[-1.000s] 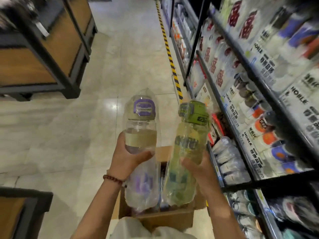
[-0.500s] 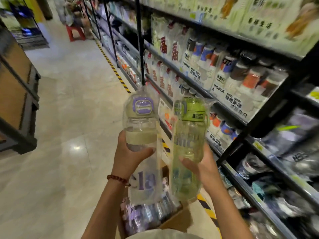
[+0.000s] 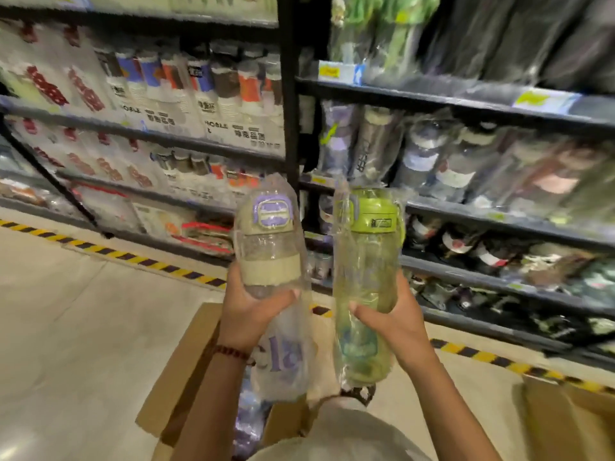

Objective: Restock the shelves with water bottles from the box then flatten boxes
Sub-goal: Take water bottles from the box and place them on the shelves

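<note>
My left hand [image 3: 250, 309] grips a clear water bottle with a purple lid [image 3: 271, 254], wrapped in plastic. My right hand [image 3: 392, 319] grips a green water bottle [image 3: 366, 261], also in a plastic bag. Both bottles stand upright, side by side, in front of the dark shelves [image 3: 466, 211]. Below my arms an open cardboard box [image 3: 186, 367] rests on the floor, with more wrapped bottles [image 3: 248, 424] inside. Bagged bottles fill the shelf rows to the right.
A second cardboard box [image 3: 565, 424] sits on the floor at the lower right. Yellow-black hazard tape [image 3: 133, 259] runs along the floor at the foot of the shelves. Packaged cups [image 3: 186, 94] fill the left shelf bay. A black upright post [image 3: 289, 94] divides the bays.
My view has swung right, from down the aisle to face the shelves. Both hands keep the same hold on the two bottles, still raised side by side.
</note>
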